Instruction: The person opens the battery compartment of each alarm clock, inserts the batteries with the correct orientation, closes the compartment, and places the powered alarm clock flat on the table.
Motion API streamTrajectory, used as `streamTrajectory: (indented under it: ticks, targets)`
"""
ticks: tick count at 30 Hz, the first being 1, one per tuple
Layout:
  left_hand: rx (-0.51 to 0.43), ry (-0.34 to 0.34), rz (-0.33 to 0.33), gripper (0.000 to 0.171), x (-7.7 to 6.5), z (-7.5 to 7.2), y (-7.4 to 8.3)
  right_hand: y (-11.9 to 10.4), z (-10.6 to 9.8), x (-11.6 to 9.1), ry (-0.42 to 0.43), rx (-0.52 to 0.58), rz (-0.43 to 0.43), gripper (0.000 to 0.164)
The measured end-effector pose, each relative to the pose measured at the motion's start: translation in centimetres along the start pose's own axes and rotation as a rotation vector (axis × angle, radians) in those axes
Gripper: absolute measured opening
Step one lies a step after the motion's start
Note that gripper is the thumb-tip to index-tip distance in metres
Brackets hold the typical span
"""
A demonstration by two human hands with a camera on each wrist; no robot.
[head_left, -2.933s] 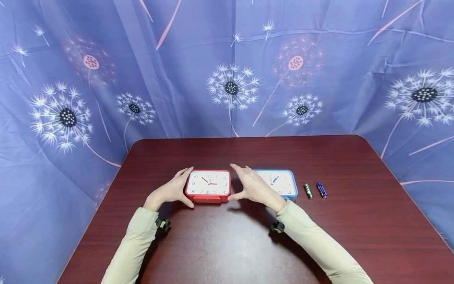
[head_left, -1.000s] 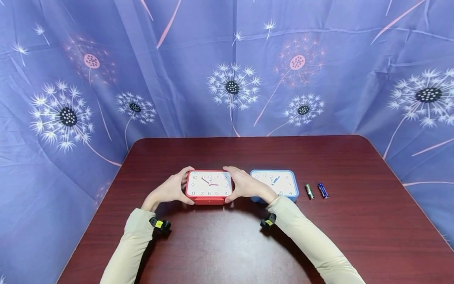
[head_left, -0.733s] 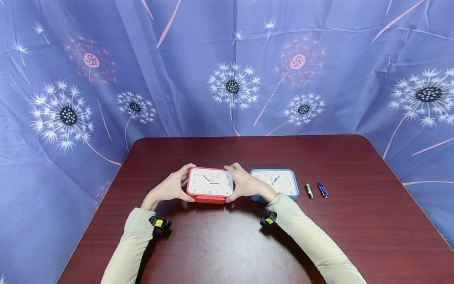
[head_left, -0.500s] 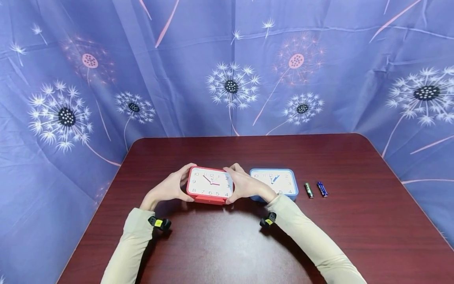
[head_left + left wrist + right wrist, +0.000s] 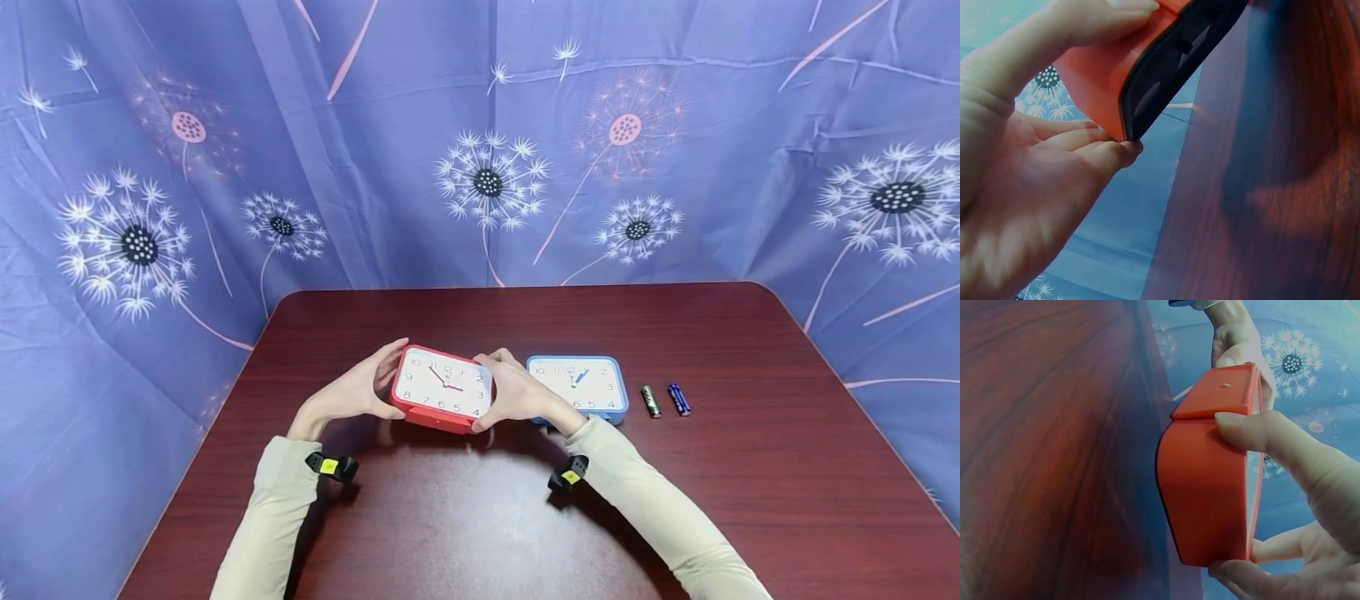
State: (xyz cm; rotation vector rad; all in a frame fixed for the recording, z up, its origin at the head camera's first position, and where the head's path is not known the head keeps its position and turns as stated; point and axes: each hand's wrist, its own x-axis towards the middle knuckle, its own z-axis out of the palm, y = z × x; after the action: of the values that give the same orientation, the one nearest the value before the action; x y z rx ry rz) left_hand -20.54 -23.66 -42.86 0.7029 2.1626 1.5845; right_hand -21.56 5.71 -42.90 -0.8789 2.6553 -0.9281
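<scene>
Head view: where's the red clock [image 5: 444, 388]?

Between left hand [image 5: 348, 395] and right hand [image 5: 517, 393], tilted above the worktop [image 5: 465, 525]; both hands pinch its opposite ends.

Handling?

Probably light, stiff, slippery plastic; grip the sides [image 5: 1207, 487], off its likely fragile face [image 5: 427, 387].

And just right of the grip sits the blue-framed, white-dialled clock [image 5: 592, 385], blue pointers [image 5: 581, 377] showing, its lower left corner partly hidden. Farther right lies the green battery [image 5: 651, 402], then the blue battery [image 5: 678, 400] just beside it, not touching, both slanting slightly! Below the grip spreads the dark red-brown, wood-grain table [image 5: 780, 467], with glare [image 5: 487, 508] shining on the near side. And beyond the grip hangs creased blue-violet cloth [image 5: 405, 192], printed with white dandelions [image 5: 488, 183] and pink dandelions [image 5: 625, 129], running round to left and right.
</scene>
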Motion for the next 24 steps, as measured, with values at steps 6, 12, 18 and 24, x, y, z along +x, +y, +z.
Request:
streamTrajectory:
  ticks: [6, 12, 18, 24]
  targets:
    - [-0.064, 0.020, 0.003, 0.114, -0.2, -0.2, -0.2, 0.1, 0.3, -0.2, 0.043, 0.025, 0.023, 0.107]
    - [-0.189, 0.003, -0.027, 0.115, -0.3, -0.4, -0.5, 0.1, 0.7, -0.4, 0.058, 0.054, 0.046, 0.103]
    - [-0.251, -0.009, -0.028, 0.109, -0.5, -0.4, -0.8, 0.2, 1.0, -0.3, 0.057, 0.069, 0.057, 0.103]
    - [-0.198, 0.019, -0.015, 0.092, -0.6, -0.2, -1.1, 0.1, 1.0, -0.3, 0.055, 0.136, 0.067, 0.092]
